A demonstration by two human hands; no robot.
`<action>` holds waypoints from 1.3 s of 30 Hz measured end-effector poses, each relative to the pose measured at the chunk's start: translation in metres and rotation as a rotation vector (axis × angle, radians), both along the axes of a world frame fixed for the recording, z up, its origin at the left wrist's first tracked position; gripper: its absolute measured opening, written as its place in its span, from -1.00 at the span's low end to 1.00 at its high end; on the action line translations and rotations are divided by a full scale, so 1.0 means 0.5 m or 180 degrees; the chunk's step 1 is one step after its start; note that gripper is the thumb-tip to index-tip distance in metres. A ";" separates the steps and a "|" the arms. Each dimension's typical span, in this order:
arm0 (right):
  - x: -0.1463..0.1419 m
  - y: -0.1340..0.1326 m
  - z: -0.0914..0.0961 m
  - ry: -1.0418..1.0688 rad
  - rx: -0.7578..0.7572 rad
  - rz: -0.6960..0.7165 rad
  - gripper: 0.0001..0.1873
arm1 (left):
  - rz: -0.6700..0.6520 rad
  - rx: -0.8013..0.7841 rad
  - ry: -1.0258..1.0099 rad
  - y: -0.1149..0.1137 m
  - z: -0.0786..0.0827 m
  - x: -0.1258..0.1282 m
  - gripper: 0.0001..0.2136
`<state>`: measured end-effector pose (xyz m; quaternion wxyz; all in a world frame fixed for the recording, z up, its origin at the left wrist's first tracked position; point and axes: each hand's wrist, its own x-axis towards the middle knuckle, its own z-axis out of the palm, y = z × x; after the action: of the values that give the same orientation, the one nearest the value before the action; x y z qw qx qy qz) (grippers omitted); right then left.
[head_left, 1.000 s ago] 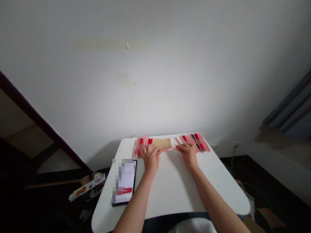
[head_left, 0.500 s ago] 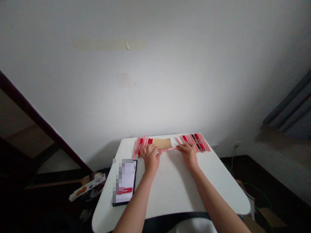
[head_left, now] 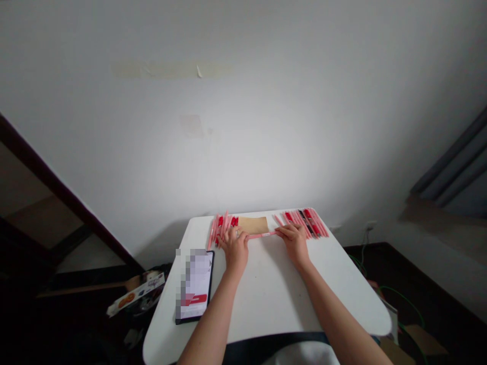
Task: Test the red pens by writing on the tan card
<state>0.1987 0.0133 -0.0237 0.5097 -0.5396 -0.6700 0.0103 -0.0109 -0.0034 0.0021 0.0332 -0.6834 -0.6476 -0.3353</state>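
Note:
A slim pink pen [head_left: 262, 235] with a small white label lies crosswise between my two hands, low over the white table [head_left: 266, 299]. My left hand [head_left: 234, 249] pinches its left end, thumb against fingers. The right end is in the fingertips of my right hand [head_left: 295, 244]. Just behind the pen is a flat tan piece, paper or card [head_left: 254, 224]. Beside my left hand are several pink and red pens [head_left: 215, 229], partly hidden by its fingers. Beyond my right hand a row of pink, red and black pens [head_left: 312, 223] lies side by side.
A phone [head_left: 198, 289] with a lit screen lies at the table's left, close to my left forearm. The pale wall [head_left: 243, 152] rises behind the table. Boxes [head_left: 422, 340] and a green cable [head_left: 405, 299] are on the floor at right.
My left thumb has drawn in against the pen's left end. The pen and my right hand stay nearly in place; the view has shifted slightly.

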 end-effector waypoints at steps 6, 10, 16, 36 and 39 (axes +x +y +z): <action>0.001 0.000 0.001 0.0009 -0.0056 0.0026 -0.72 | -0.0081 0.0158 0.0029 -0.002 0.003 0.000 -0.85; -0.001 -0.004 0.006 0.0057 -0.0047 0.0020 -0.70 | -0.0125 0.0185 0.0029 -0.006 0.008 0.001 -0.82; -0.002 -0.003 0.008 0.0088 -0.0079 0.0038 -0.70 | -0.0117 0.0121 0.0012 -0.006 0.010 0.003 -0.90; -0.002 -0.003 0.006 0.0091 -0.0008 0.0079 -0.69 | -0.0285 0.0185 -0.0028 -0.004 0.002 0.001 -0.90; -0.001 -0.003 0.007 0.0106 -0.0036 0.0095 -0.68 | -0.0252 0.0192 0.0002 -0.002 -0.002 0.001 -0.86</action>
<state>0.1983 0.0118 -0.0201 0.5175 -0.5322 -0.6693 0.0305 -0.0103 -0.0045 0.0010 0.0407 -0.7073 -0.6097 -0.3555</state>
